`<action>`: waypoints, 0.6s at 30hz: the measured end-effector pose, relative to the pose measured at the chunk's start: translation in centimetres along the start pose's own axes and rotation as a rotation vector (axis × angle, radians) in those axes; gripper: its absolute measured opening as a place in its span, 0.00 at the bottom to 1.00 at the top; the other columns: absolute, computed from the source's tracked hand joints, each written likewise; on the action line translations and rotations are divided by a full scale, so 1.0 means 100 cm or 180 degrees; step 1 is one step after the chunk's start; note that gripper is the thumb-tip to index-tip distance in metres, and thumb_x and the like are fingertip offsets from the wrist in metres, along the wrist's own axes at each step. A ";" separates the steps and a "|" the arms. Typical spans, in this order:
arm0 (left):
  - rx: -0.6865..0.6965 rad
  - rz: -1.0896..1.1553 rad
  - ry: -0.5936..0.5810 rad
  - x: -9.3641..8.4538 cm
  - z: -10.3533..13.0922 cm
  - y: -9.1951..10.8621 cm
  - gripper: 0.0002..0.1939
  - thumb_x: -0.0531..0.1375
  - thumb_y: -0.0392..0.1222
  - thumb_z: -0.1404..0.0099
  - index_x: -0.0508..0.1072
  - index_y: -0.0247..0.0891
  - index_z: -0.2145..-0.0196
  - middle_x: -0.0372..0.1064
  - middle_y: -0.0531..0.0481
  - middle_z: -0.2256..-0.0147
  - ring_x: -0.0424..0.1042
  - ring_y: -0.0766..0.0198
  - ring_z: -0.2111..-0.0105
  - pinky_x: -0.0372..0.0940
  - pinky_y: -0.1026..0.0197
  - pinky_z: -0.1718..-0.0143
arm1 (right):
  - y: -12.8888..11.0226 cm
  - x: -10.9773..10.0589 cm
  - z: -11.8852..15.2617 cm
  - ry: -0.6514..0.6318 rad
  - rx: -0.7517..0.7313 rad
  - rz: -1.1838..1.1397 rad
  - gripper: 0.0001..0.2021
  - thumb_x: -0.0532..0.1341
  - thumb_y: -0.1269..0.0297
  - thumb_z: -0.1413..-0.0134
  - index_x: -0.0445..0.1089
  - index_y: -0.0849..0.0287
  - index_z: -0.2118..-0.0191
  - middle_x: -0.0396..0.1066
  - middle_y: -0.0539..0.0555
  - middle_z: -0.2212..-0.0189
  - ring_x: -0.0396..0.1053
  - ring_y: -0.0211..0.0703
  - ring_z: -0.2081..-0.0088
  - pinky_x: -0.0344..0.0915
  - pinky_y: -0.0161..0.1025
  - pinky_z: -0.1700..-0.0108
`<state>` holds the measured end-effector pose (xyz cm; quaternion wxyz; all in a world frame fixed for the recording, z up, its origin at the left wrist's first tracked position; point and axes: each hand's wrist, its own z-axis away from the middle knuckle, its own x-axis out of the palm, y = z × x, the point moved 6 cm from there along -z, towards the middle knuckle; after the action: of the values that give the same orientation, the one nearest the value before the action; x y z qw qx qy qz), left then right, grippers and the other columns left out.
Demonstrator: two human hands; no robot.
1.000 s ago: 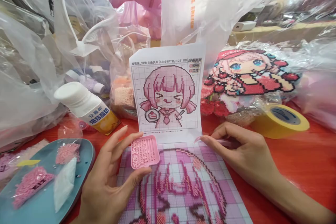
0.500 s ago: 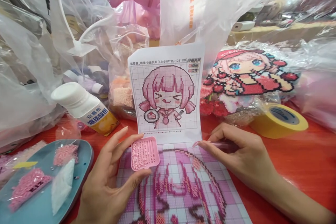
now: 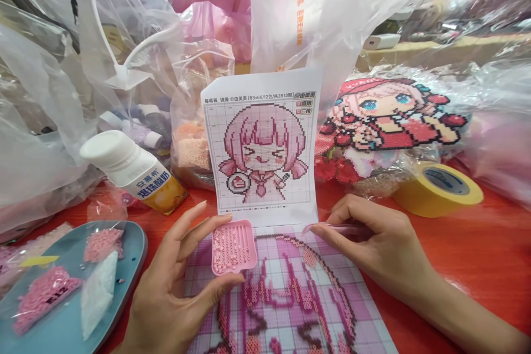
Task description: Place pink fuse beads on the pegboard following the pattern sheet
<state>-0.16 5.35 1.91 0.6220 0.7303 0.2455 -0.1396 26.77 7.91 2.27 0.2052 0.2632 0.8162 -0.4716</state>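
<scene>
A small pink bead tray (image 3: pixel 234 247) with rows of pink beads is pinched between the thumb and fingers of my left hand (image 3: pixel 178 287). It hovers over the upper left of the pegboard (image 3: pixel 365 293), where pink, magenta and dark brown beads form part of a figure. Pink tweezers (image 3: pixel 338 228) are closed in the grip of my right hand (image 3: pixel 377 238), their curved tip near the board's top edge. Whether the tip carries a bead is too small to tell. Behind the board stands a printed pattern sheet (image 3: pixel 263 149) of a pink-haired character.
At left, a blue plate (image 3: pixel 62 326) holds bags of pink beads (image 3: pixel 47 296). A white-capped yogurt bottle (image 3: pixel 136 171) leans behind it. Yellow tape (image 3: pixel 437 191) and a finished bead picture (image 3: pixel 398 116) sit at right. Plastic bags (image 3: pixel 315 16) crowd the back.
My left hand has shifted slightly right and down with the bead tray, which is turned a little. The right hand and tweezers look almost unchanged.
</scene>
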 end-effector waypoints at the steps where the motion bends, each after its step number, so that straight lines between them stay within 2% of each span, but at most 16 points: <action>1: -0.0001 -0.0009 0.0000 0.000 0.000 0.000 0.37 0.68 0.57 0.45 0.62 0.53 0.40 0.79 0.49 0.51 0.74 0.50 0.48 0.71 0.49 0.50 | 0.000 0.000 0.000 0.0002 -0.0007 -0.0002 0.17 0.64 0.54 0.44 0.64 0.57 0.77 0.66 0.49 0.80 0.62 0.32 0.80 0.60 0.31 0.81; 6: 0.0230 -0.0017 0.0021 0.000 -0.001 0.001 0.36 0.68 0.54 0.45 0.62 0.56 0.41 0.79 0.52 0.52 0.76 0.53 0.49 0.71 0.54 0.51 | -0.002 0.000 -0.001 0.0007 -0.0032 0.0019 0.17 0.64 0.54 0.44 0.64 0.57 0.77 0.66 0.49 0.80 0.62 0.32 0.80 0.60 0.30 0.81; 13: 0.0377 -0.0020 -0.0064 0.001 -0.001 0.000 0.36 0.68 0.56 0.45 0.62 0.56 0.40 0.79 0.52 0.52 0.76 0.54 0.50 0.71 0.55 0.52 | -0.005 0.002 0.000 -0.0162 -0.0277 -0.0002 0.16 0.65 0.57 0.44 0.64 0.58 0.77 0.64 0.49 0.80 0.60 0.30 0.81 0.57 0.29 0.82; 18: 0.0460 0.0043 -0.0143 0.002 -0.001 0.005 0.37 0.69 0.55 0.45 0.62 0.55 0.40 0.79 0.52 0.52 0.76 0.54 0.49 0.69 0.54 0.48 | -0.007 0.002 0.002 -0.0152 -0.0399 -0.0006 0.15 0.66 0.59 0.44 0.63 0.58 0.76 0.63 0.48 0.80 0.59 0.29 0.81 0.57 0.28 0.82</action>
<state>0.25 5.42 2.25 0.5740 0.7716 0.2159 -0.1691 26.23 7.50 2.53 0.2404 0.2378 0.8393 -0.4258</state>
